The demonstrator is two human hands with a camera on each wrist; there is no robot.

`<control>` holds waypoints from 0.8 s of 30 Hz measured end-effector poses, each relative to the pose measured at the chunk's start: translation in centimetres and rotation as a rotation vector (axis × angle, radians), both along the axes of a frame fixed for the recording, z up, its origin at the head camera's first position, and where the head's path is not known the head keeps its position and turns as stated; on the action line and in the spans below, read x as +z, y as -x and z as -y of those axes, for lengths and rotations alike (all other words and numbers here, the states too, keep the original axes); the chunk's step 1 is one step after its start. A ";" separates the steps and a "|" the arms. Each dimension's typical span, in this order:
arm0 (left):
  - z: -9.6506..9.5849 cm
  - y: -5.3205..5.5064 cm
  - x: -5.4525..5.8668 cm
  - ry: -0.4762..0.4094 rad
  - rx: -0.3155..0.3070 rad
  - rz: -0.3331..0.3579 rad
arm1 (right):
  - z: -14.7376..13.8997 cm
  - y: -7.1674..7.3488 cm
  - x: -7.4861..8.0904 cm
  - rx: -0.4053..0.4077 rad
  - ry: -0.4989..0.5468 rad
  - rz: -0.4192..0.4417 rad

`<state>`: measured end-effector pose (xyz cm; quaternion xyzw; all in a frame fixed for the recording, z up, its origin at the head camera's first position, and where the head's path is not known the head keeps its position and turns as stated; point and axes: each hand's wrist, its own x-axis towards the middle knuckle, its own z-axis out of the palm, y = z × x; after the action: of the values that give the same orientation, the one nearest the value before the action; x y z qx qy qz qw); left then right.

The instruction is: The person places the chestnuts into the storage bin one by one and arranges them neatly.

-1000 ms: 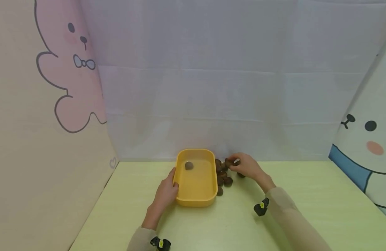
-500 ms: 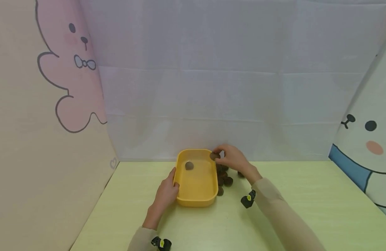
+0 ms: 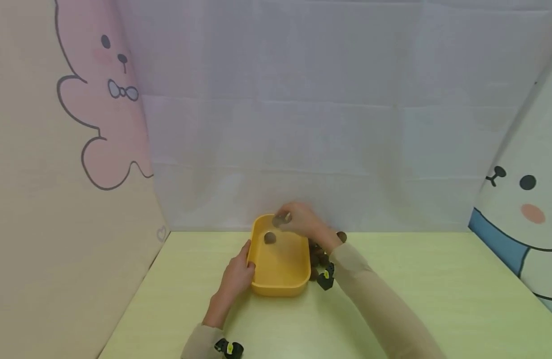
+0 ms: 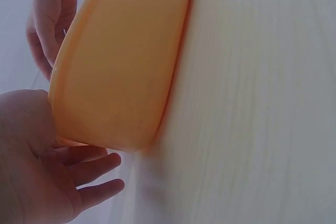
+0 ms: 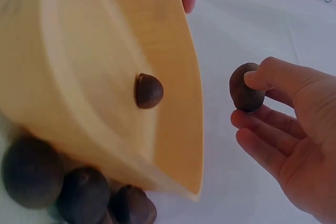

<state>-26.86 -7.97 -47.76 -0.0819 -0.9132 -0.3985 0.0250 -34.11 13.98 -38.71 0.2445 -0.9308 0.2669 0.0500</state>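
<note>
Head view first: which step is this?

Transferring brown nuts (image 5: 81, 195) into the yellow tray (image 3: 278, 290), I'd judge, with one carry nearly done. The right hand (image 3: 300, 219) is at the tray's far end, pinching a single nut.

Sure about the pinch?

Yes. From the right wrist, the thumb and fingertips hold the carried nut (image 5: 241, 95) between them, the lower fingers bent loosely beneath. It isn't released yet.

And the left hand (image 3: 237, 273)?

It grips the tray's left wall, thumb over the rim, fingers outside, a few of them slightly apart in the left wrist view. I take it to be steadying the tray, which stands on the table (image 3: 186, 279).

Where are the others?

One loose nut (image 3: 270, 238) lies inside the tray, toward the far end. The pile (image 5: 32, 172) sits on the table just beside the tray's right wall, partly hidden by the right arm (image 3: 379, 304) in the head view. So the job looks early on.

What does the next move call for?

Probably bringing the carried nut a little inward, low over the tray floor, then spreading thumb and fingers. I can't tell how high it is, and letting go too near the far rim could send it over the edge. Then another from the pile, I'd say.
</note>
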 end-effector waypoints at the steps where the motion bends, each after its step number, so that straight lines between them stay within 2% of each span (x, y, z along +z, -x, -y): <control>1: 0.0 0.0 -0.1 0.004 0.002 0.002 | 0.4 0.1 -0.2 0.006 -0.004 0.002; 6: 0.1 0.2 -0.3 -0.002 0.011 0.010 | 2.2 0.6 -0.7 0.054 -0.014 0.051; 11: 0.0 0.1 -0.3 -0.011 0.001 0.024 | 3.2 1.2 -0.8 0.088 -0.068 0.088; 17: -0.2 0.0 -0.3 -0.010 -0.004 0.001 | 4.0 1.9 -1.2 0.126 -0.174 0.134; 24: -0.1 0.0 -0.2 -0.008 0.002 -0.011 | 4.9 2.3 -1.3 0.107 -0.316 0.211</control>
<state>-26.84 -7.82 -48.00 -0.0830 -0.9114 -0.4019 0.0305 -36.36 9.12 -39.98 0.2692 -0.9469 0.1441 -0.1011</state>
